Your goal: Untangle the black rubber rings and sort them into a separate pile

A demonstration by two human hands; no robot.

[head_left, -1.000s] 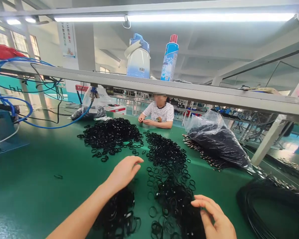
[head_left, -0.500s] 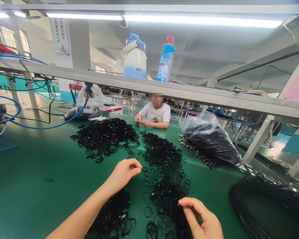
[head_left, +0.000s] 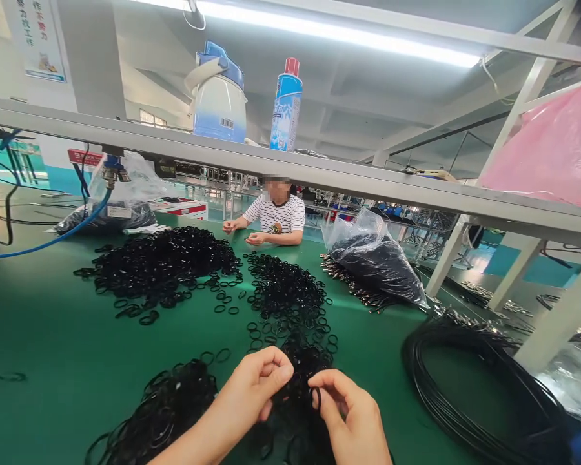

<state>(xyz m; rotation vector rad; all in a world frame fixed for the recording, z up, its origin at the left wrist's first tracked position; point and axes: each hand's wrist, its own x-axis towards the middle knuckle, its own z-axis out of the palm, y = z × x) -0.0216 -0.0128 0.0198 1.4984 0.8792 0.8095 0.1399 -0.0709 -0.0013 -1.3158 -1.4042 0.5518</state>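
Observation:
My right hand (head_left: 353, 413) pinches a small black ring (head_left: 316, 399) between thumb and forefinger. To its left, my left hand (head_left: 256, 384) is closed, thumb against fingertips; whatever it may hold is hidden. The fingertips of both hands are close but apart. Beneath and beyond them spreads a heap of black rings (head_left: 285, 284), thinning to loose rings midway. Another pile of rings (head_left: 169, 400) lies left of my left forearm, partly covered by it. A larger heap of rings (head_left: 164, 258) sits farther off at the left.
A coil of black cable (head_left: 430, 381) lies at right, near a plastic bag of black cables (head_left: 372, 258). Across the green table (head_left: 68, 349) sits a person (head_left: 283, 216). A shelf (head_left: 319, 171) overhead bears a jug (head_left: 220, 97) and a spray can (head_left: 286, 106).
My view has turned right. My left hand has come nearer to my right hand, from the loose rings. A ring now shows clearly in my right fingers. The person opposite has parted their hands.

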